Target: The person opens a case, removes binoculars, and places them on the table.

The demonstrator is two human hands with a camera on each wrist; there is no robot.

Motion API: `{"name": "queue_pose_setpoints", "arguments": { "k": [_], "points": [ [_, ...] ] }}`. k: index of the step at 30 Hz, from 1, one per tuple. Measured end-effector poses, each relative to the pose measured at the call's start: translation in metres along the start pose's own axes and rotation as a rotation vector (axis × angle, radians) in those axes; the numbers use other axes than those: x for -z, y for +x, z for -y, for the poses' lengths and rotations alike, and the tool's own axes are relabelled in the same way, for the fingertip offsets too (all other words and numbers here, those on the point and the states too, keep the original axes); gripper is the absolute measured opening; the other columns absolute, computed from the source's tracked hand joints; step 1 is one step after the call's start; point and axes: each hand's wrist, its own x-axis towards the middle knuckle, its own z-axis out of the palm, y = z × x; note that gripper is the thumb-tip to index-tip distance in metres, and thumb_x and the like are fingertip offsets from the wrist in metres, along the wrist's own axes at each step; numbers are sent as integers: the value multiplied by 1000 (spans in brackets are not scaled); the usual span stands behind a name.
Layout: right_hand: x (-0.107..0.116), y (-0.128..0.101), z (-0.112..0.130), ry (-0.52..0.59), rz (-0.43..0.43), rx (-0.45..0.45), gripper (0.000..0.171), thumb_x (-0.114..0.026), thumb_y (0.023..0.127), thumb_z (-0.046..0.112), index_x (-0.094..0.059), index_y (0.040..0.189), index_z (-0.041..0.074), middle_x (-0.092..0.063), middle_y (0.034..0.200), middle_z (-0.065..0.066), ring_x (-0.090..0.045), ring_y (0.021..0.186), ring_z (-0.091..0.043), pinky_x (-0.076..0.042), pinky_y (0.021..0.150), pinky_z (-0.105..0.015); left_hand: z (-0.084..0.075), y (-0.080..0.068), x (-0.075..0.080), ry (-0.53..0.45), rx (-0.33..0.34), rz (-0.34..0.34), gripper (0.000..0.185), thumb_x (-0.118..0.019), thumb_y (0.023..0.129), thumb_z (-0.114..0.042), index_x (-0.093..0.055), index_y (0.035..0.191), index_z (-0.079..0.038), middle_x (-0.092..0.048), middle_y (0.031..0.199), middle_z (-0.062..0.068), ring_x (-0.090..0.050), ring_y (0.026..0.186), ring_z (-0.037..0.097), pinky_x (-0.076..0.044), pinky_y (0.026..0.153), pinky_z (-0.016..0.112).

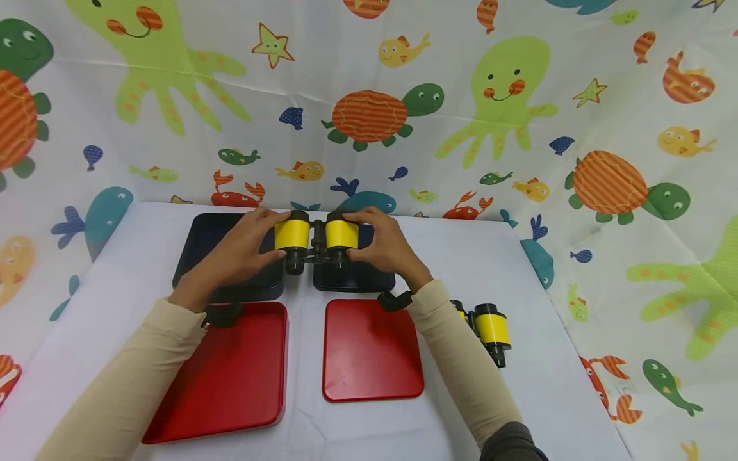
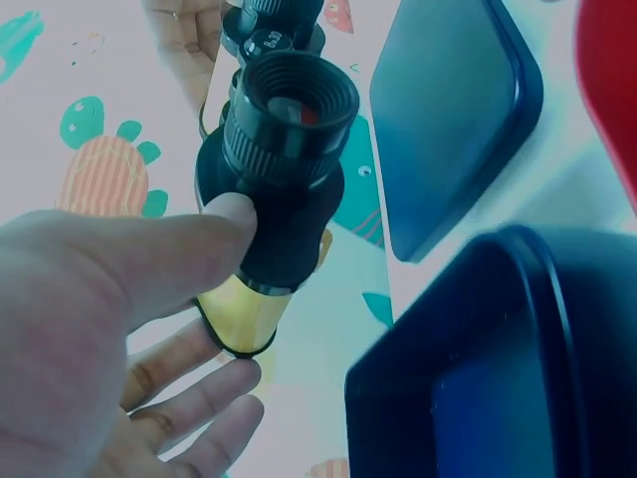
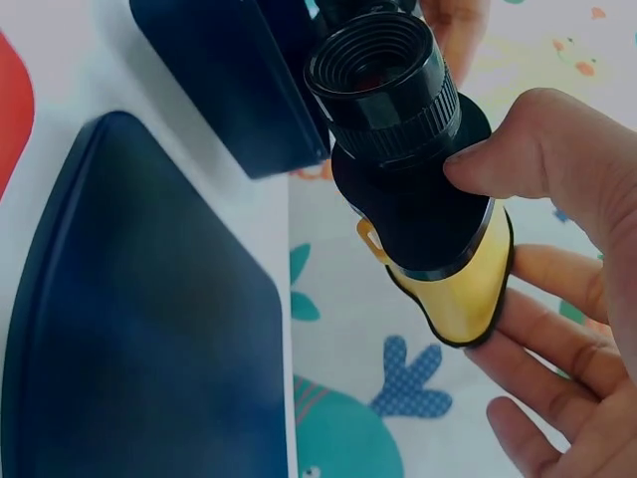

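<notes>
A pair of yellow and black toy binoculars (image 1: 316, 239) is held up above two dark blue trays. My left hand (image 1: 245, 246) grips its left barrel (image 2: 274, 189), thumb on the black part and fingers under the yellow band. My right hand (image 1: 387, 246) grips the right barrel (image 3: 418, 189) the same way. The eyepieces point toward me. A second pair of yellow and black binoculars (image 1: 490, 330) lies on the white table (image 1: 519, 269) to the right, partly hidden behind my right forearm.
Two dark blue trays (image 1: 204, 246) (image 1: 369, 276) sit side by side at the back under the binoculars. Two red trays (image 1: 230, 374) (image 1: 369, 352) lie nearer me. A sea-animal print cloth (image 1: 369, 96) walls the back and sides.
</notes>
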Motion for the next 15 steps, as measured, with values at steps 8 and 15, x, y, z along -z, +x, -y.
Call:
{"name": "queue_pose_setpoints", "arguments": {
  "k": [8,15],
  "points": [
    [11,-9,-15,7,-23,-6,69,-88,82,22,-65,147,22,-62,144,-2,-57,134,-29,-49,117,-55,-12,11,-11,-10,-25,2,78,-78,96,-14,-39,163,-2,-46,151,26,-44,139,43,-44,119,65],
    [22,-17,-22,-9,-42,-22,70,-87,82,22,-64,148,22,-62,146,-3,-58,134,-29,-51,116,-54,-21,20,-18,-39,-43,4,78,-78,97,-16,-38,164,-4,-46,152,25,-44,140,42,-43,120,64]
  ]
}}
